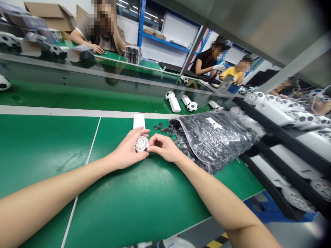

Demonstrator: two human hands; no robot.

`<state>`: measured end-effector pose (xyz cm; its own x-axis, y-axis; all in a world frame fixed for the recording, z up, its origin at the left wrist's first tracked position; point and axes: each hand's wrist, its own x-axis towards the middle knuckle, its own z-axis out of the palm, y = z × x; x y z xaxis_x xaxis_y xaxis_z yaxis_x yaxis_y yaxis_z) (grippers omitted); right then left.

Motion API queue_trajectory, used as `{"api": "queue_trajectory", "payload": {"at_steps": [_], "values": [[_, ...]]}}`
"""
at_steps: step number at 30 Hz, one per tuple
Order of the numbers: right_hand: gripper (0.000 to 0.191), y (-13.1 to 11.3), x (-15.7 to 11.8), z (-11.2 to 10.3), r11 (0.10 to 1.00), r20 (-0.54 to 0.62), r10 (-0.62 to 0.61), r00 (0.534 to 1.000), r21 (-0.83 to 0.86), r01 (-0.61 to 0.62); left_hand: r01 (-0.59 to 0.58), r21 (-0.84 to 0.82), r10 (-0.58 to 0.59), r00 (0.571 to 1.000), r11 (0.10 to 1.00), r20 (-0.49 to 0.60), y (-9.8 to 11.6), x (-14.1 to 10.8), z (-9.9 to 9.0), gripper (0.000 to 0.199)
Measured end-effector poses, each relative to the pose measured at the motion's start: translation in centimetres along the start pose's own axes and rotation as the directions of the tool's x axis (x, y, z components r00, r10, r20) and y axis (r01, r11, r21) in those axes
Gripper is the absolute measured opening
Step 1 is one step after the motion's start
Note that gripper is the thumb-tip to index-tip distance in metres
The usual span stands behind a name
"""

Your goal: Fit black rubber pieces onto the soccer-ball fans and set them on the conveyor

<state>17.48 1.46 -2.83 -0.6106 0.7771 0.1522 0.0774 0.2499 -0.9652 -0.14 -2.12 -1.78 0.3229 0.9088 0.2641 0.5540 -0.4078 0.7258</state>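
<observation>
White openwork plastic ball (142,144), a lattice of six-sided holes, sits between the person's two hands near the far edge of a green bench. The left hand (126,150) is nearly closed around it, with the fingers curled over its top. The right hand (165,148) comes in from the other side, its bent fingertips (150,148) pressed against the ball, so the two hands seem to steady it between them. Just beyond lies a white rectangular block (139,121). To the right, loose dark hexagonal pieces (162,130) spill from the open mouth of a clear plastic bag (214,137) packed with more, placed within easy reach of the right hand.

The green bench mat (46,155) has thin pale seams. Past its far edge, on a second green surface, lie small black-and-white soccer balls (192,106) and white blocks. A black rack (279,148) along the right edge carries more white blocks and lattice balls. Farther off, seated co-workers (103,34) work among cardboard cartons (49,17) and blue shelving (165,44).
</observation>
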Motion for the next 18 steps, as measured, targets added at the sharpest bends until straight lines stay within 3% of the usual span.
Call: {"api": "queue_trajectory", "payload": {"at_steps": [6, 11, 14, 16, 18], "values": [[0.021, -0.3, 0.2, 0.1, 1.000, 0.012, 0.019, 1.000, -0.015, -0.019, 0.000, 0.016, 0.001, 1.000, 1.000, -0.021, -0.2, 0.1, 0.4, 0.056], [0.019, -0.6, 0.1, 0.1, 0.985, -0.012, -0.001, 1.000, -0.170, -0.002, -0.025, 0.021, 0.025, 0.999, 0.999, -0.044, -0.4, 0.5, 0.4, 0.052], [0.020, -0.5, 1.1, -0.8, 0.956, -0.024, 0.030, 0.999, -0.292, -0.036, -0.048, 0.019, 0.048, 0.999, 0.999, 0.024, -0.5, 0.9, -0.3, 0.052], [0.019, -0.3, 2.3, -1.9, 0.855, -0.100, 0.018, 0.995, -0.515, -0.067, -0.073, 0.008, 0.072, 0.991, 0.997, 0.113, -0.7, 1.1, -0.8, 0.056], [0.015, -0.1, 3.7, -3.1, 0.660, -0.192, -0.041, 0.980, -0.742, -0.118, -0.071, 0.019, 0.067, 0.986, 0.997, 0.153, -1.2, 1.2, -1.3, 0.062]]}}
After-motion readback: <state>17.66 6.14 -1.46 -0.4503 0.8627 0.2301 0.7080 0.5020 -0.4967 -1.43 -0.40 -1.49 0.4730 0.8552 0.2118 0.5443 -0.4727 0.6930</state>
